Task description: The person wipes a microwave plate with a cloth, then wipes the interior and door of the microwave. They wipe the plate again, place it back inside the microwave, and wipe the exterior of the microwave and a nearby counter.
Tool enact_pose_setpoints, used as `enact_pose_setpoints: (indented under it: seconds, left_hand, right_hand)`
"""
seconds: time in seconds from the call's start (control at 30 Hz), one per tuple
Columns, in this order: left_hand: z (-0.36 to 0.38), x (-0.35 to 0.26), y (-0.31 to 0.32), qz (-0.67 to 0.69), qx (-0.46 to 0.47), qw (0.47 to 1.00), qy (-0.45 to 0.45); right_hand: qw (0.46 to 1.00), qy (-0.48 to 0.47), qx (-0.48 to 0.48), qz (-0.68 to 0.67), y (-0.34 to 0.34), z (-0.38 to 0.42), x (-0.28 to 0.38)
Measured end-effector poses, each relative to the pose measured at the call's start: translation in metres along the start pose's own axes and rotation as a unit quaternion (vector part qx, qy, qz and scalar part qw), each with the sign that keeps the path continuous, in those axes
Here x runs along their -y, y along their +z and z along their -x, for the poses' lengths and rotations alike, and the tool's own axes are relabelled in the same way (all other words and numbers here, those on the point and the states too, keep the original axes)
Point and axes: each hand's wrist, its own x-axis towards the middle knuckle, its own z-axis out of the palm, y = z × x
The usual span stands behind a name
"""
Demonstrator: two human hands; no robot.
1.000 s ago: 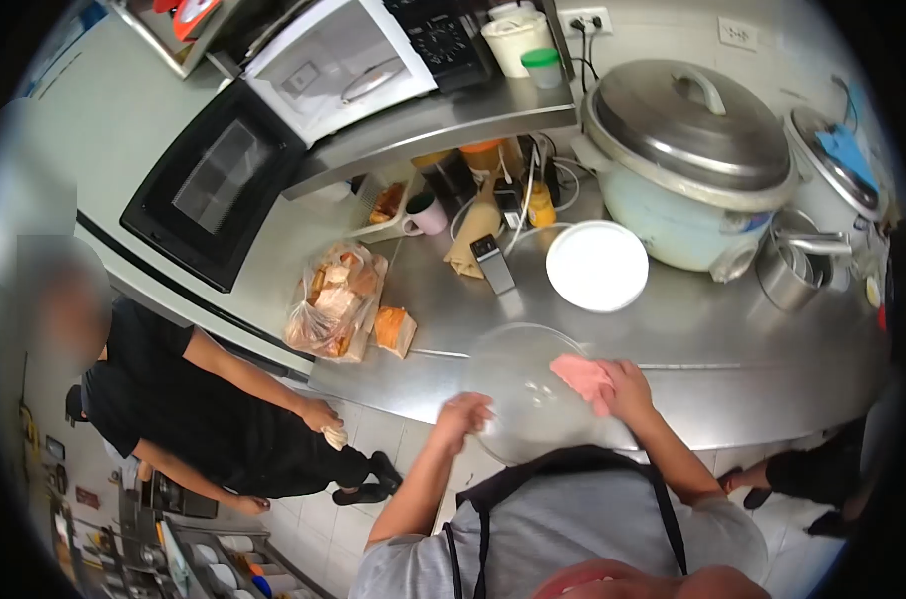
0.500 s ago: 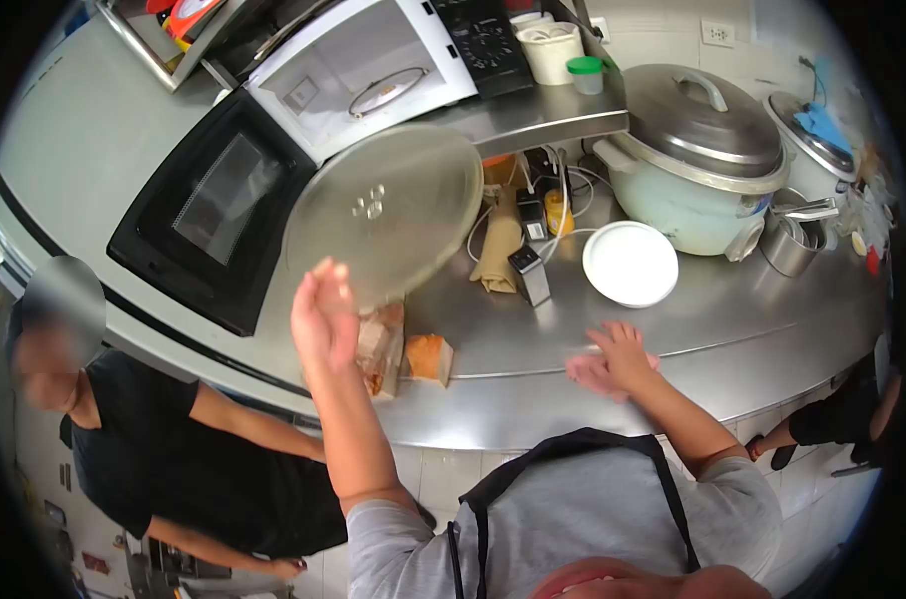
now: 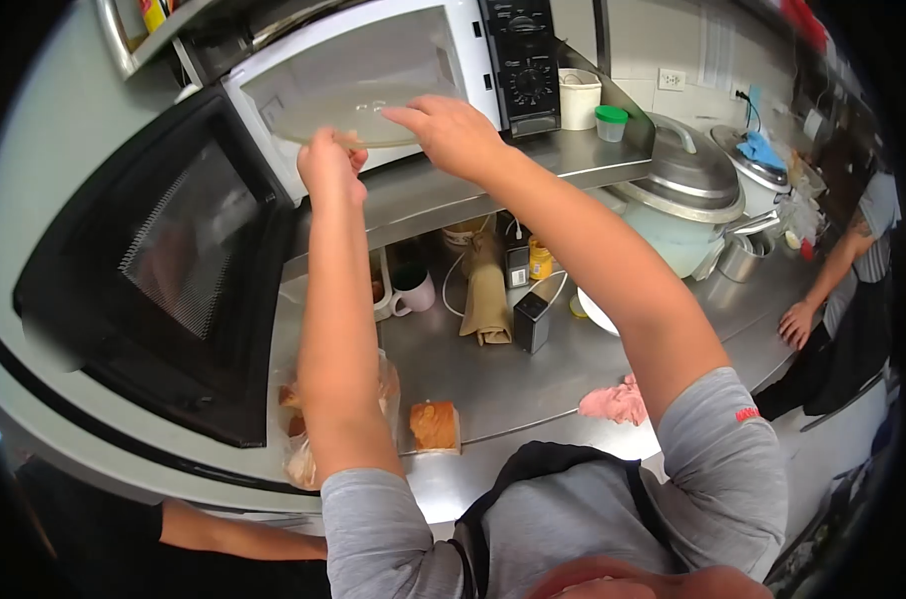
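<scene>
My left hand (image 3: 331, 168) grips the near edge of the glass turntable plate (image 3: 348, 115), which is held in the opening of the white microwave (image 3: 478, 60). Resting at the plate's right side is my right hand (image 3: 451, 135), its fingers over the glass near the raised centre. Wide open to the left hangs the black microwave door (image 3: 189, 240). A pink cloth (image 3: 616, 401) lies crumpled on the steel counter, touched by neither hand.
Below the shelf (image 3: 593, 160) are a mug (image 3: 413, 290), a brown roll (image 3: 488, 290) and cables. Bread (image 3: 434, 426) and a plastic bag (image 3: 301, 439) lie near the front edge. A large pot (image 3: 682, 190) stands right. One co-worker's arm (image 3: 238, 531) is lower left; another's hand (image 3: 797, 322) rests right.
The glass plate has moved up into the microwave opening. My right hand has left the pink cloth on the counter and reached up to the plate; my left hand has risen too.
</scene>
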Motion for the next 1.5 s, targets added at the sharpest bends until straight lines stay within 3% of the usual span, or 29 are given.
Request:
enact_pose_setpoints:
  seconds: [0.07, 0.1, 0.17, 0.27, 0.3, 0.4, 0.43, 0.57, 0.67, 0.7, 0.9, 1.1, 1.2, 1.33, 1.43, 1.5]
  left_hand:
    - [-0.031, 0.009, -0.011, -0.017, 0.028, 0.999, -0.007]
    - [-0.036, 0.010, -0.017, -0.067, 0.069, 0.995, -0.006]
    - [-0.049, 0.001, -0.024, -0.171, 0.151, 0.974, 0.009]
    - [-0.108, 0.037, -0.052, -0.395, 0.246, 0.843, 0.269]
    - [-0.104, 0.035, -0.050, -0.457, 0.265, 0.826, 0.199]
    - [-0.108, 0.048, -0.047, -0.655, 0.263, 0.697, 0.127]
    - [-0.086, 0.034, -0.039, -0.682, 0.249, 0.678, 0.111]
    - [-0.100, 0.039, -0.054, -0.634, 0.310, 0.699, 0.113]
    - [-0.091, 0.033, -0.051, -0.659, 0.288, 0.681, 0.138]
    - [-0.089, 0.038, -0.051, -0.702, 0.241, 0.641, 0.198]
    - [-0.094, 0.027, -0.052, -0.683, 0.116, 0.696, 0.190]
    - [-0.093, 0.027, -0.050, -0.749, 0.110, 0.635, 0.151]
    - [-0.096, 0.026, -0.050, -0.760, 0.101, 0.625, 0.146]
    - [-0.104, 0.030, -0.054, -0.767, 0.082, 0.618, 0.150]
    - [-0.094, 0.022, -0.051, -0.740, 0.043, 0.655, 0.144]
    - [-0.101, 0.028, -0.057, -0.684, 0.073, 0.695, 0.209]
  right_hand:
    - [0.996, 0.023, 0.090, -0.010, 0.013, -0.014, -0.002]
    - [1.000, -0.009, 0.012, 0.008, 0.024, -0.021, -0.008]
    - [0.999, 0.002, 0.000, -0.038, 0.034, -0.036, -0.028]
    - [0.997, -0.023, -0.043, -0.055, 0.051, -0.054, -0.044]
    - [0.998, -0.033, -0.042, -0.045, 0.055, -0.059, -0.048]
    - [0.999, -0.025, 0.023, 0.002, 0.066, -0.069, -0.052]
    - [0.998, -0.016, 0.055, 0.018, 0.068, -0.072, -0.051]
    - [0.988, -0.022, 0.137, 0.070, 0.086, -0.070, -0.053]
    - [0.989, -0.058, 0.100, 0.093, 0.097, -0.064, -0.057]
    - [0.987, -0.052, 0.110, 0.109, 0.096, -0.063, -0.054]
    - [0.989, -0.007, 0.124, 0.083, 0.102, -0.064, -0.057]
    - [0.971, 0.003, 0.231, -0.060, 0.105, -0.061, -0.065]
    - [0.952, 0.026, 0.299, -0.065, 0.085, -0.067, -0.054]
    - [0.935, 0.081, 0.276, -0.205, 0.084, -0.064, -0.060]
    - [0.953, 0.080, 0.233, -0.174, 0.068, -0.064, -0.056]
    - [0.958, 0.084, 0.246, -0.123, 0.063, -0.063, -0.054]
